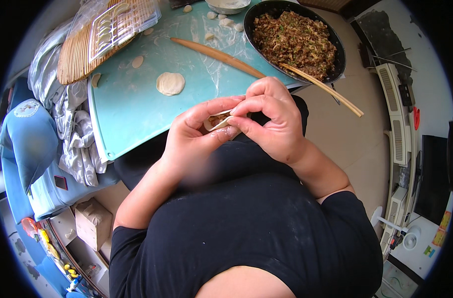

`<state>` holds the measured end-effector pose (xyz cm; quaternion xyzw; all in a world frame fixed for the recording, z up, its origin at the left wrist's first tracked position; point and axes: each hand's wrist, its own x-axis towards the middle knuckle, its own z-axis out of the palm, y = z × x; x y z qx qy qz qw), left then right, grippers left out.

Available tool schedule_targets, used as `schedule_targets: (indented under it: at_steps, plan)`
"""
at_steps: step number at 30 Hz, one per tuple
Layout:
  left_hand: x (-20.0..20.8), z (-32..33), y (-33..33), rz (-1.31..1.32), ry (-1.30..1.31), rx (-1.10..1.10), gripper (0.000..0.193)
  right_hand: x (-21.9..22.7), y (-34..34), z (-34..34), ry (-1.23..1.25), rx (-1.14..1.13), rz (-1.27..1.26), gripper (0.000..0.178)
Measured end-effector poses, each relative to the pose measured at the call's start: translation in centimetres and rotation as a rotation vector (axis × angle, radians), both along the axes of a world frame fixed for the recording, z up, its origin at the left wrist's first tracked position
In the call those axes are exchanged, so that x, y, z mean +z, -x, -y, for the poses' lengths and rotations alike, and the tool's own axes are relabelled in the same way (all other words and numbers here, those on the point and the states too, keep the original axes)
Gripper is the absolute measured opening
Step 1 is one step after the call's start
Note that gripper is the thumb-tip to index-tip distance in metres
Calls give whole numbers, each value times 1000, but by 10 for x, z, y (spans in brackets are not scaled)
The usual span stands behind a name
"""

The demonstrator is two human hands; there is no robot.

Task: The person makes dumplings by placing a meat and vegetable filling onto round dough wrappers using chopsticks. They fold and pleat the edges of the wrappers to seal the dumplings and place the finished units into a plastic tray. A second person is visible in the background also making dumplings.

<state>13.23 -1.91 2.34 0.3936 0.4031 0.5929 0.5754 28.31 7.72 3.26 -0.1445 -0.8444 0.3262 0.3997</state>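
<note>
Top: black short-sleeved shirt, faint whitish dusting at 5 o'clock.
Sleeves: end above the elbows, at 7 and 4 o'clock.
Forearms: bare.
Hands: bare, ringless.

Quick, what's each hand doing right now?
Left hand: closed, holding the dumpling.
Right hand: closed, pinching the same dumpling's edge.

Open board (132, 107) w/ lone wrapper (170, 83); rolling pin (217, 57), filling pan (296, 39) + chopsticks (321, 87) beyond hands.
</note>
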Motion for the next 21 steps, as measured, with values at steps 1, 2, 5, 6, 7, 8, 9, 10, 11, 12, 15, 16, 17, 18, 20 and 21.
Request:
schedule_targets:
  at_steps: [1, 2, 5, 6, 7, 8, 9, 10, 11, 12, 15, 16, 17, 18, 20, 21]
  plan:
    - [0, 0, 1, -52, 5, -17, 41, 2, 0, 0, 0, 1, 15, 23]
    - [1, 1, 3, -105, 9, -35, 43, 4, 0, 1, 13, -13, 19, 23]
    - [1, 1, 0, -105, -18, 2, 52, 7, 2, 2, 56, -35, 22, 24]
    - [1, 1, -1, -79, -34, 29, 55, 8, 3, 2, 71, -32, 17, 24]
    - [0, 1, -1, -92, -38, 24, 57, 8, 4, 1, 86, -30, 13, 24]
    - [-1, 1, 0, -104, -42, 20, 59, 8, 3, 0, 62, -12, 30, 24]
    - [-1, 1, 0, -117, -46, 15, 62, 8, 3, -2, 38, 6, 46, 24]
    - [-2, 1, 0, -115, -46, 13, 62, 8, 2, -2, 16, 26, 63, 24]
    - [-1, 1, 0, -113, -45, 12, 63, 8, 2, -2, 7, 23, 62, 23]
    - [0, 1, 0, -111, -44, 10, 64, 8, 2, -1, -2, 19, 61, 22]
    - [1, 2, 0, -134, -64, 7, 64, 9, 3, 0, -58, 13, 65, 19]
    - [1, 2, 1, -147, -68, 10, 64, 10, 3, 0, -84, 10, 65, 19]
    - [1, 2, 1, -161, -71, 13, 63, 10, 2, 0, -127, 6, 66, 19]
    - [1, 3, 1, -174, -75, 16, 63, 11, 2, -1, -170, 2, 68, 19]
    - [3, 3, 1, -152, -40, 25, 62, 10, 3, -1, -238, 8, 52, 19]
    - [4, 4, 1, -141, -22, 30, 62, 9, 4, -2, -262, 16, 36, 20]
